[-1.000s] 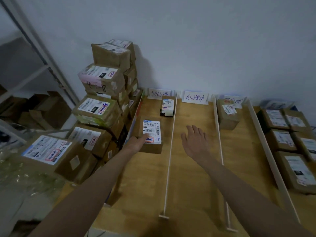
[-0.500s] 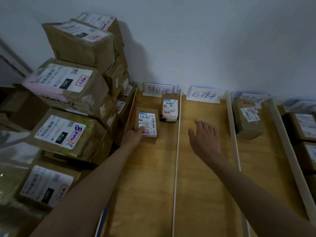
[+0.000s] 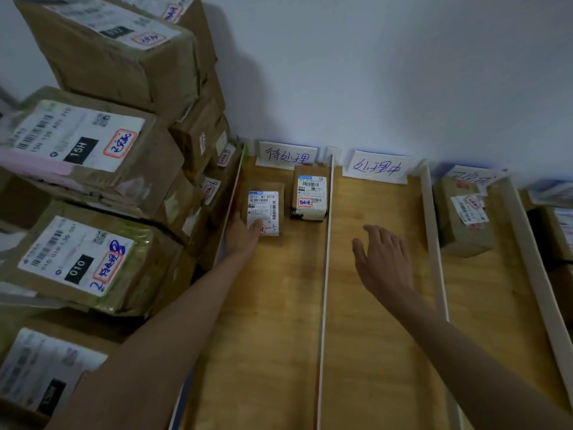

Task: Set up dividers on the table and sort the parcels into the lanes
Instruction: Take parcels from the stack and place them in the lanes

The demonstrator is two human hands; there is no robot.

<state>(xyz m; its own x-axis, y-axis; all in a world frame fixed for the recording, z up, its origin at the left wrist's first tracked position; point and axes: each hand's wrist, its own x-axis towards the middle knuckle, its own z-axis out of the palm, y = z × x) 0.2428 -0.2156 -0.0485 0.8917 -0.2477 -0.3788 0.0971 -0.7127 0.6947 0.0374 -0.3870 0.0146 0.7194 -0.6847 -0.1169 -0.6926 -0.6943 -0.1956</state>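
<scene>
My left hand (image 3: 242, 240) holds a small parcel (image 3: 263, 212) in the leftmost lane, near the far edge of the table (image 3: 279, 321). The thumb lies on its label and the fingers go around its left side, so the grip is clamped on it. The parcel lies directly beyond the hand, with its long axis along the lane toward the wall. I think it already rests on the wood, but the light is poor and I cannot be sure it is fully down. My right hand (image 3: 384, 259) is over the middle lane with fingers spread and nothing in it; the left hand is the nearer one to the parcel.

In this same lane a second parcel (image 3: 310, 193) stands just beside mine, closer to the wall and against the white divider (image 3: 325, 274). The middle lane has only its paper sign (image 3: 376, 167) at the far edge. The next lane to the right holds one brown parcel (image 3: 465, 218). Beyond the left edge a stack of unsorted boxes (image 3: 93, 150) waits, so I judge much of the sorting is still left.
</scene>
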